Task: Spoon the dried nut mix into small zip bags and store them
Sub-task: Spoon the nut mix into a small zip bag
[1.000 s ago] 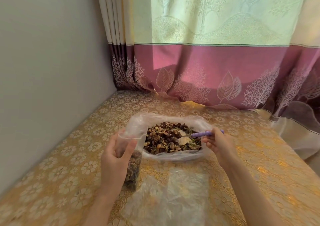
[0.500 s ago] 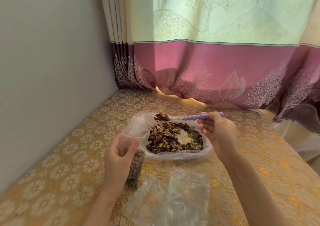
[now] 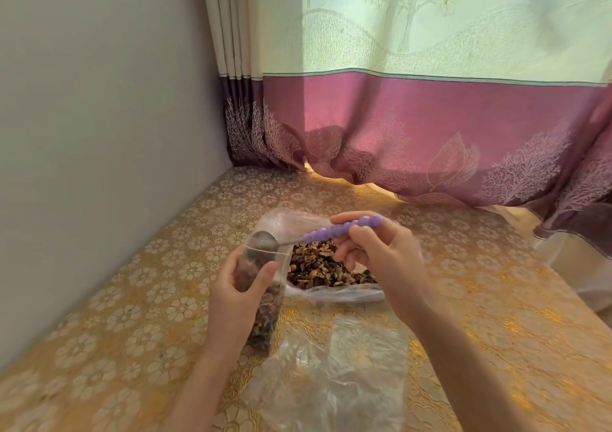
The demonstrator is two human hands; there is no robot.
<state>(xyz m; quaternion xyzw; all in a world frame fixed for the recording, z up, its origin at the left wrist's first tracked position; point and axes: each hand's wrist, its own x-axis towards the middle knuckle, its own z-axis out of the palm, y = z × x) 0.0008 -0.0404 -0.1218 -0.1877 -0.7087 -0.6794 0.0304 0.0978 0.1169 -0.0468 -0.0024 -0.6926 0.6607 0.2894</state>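
Observation:
My left hand [image 3: 236,294] grips a small clear zip bag [image 3: 265,305], upright and partly filled with dark nut mix. My right hand [image 3: 377,252] pinches the purple beaded handle of a metal spoon [image 3: 344,229]. The spoon's bowl [image 3: 263,241] is tipped over the small bag's open mouth and looks emptied. Behind both hands lies a large open plastic bag [image 3: 334,294] holding the loose nut mix [image 3: 324,266].
Empty clear bags [image 3: 344,372] lie crumpled on the gold floral tablecloth [image 3: 132,299] in front of me. A grey wall [image 3: 99,133] runs along the left. A pink and cream curtain [image 3: 430,127] hangs at the back and drapes onto the table.
The spoon rose out of the large bag loaded with mix, swung left and tipped over the small bag's mouth. My left hand kept holding the small bag.

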